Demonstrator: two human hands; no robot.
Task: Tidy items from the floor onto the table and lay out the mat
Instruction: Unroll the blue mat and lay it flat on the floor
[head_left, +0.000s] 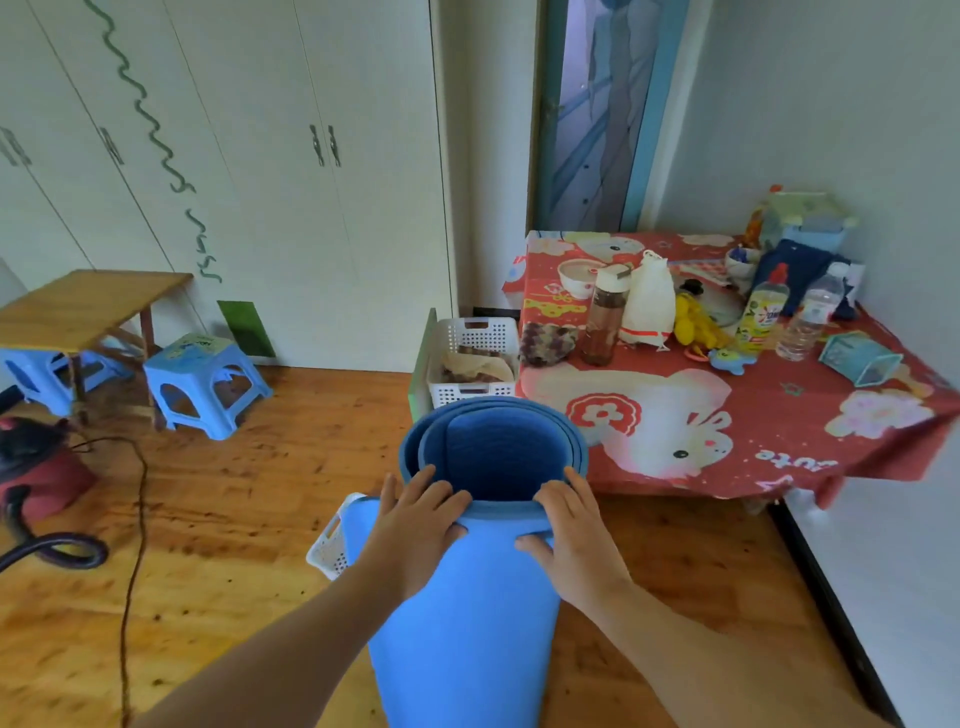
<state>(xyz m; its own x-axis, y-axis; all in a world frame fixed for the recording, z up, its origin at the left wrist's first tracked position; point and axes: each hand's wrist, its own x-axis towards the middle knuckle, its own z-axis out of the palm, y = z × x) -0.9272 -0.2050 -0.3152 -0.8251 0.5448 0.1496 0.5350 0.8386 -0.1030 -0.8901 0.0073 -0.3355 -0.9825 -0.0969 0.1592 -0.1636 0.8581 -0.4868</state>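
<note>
I hold the rolled blue mat upright at lower centre of the frame, my left hand and right hand each with a closed grip over its top edge. The bench at right looks already loaded, so I judge the mat step is in hand. Next I need bare floor at left, then tip and unroll.

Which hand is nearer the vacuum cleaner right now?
Left. The left hand grips the rolled mat's rim on the side toward the vacuum cleaner; the right hand grips the far side.
</note>
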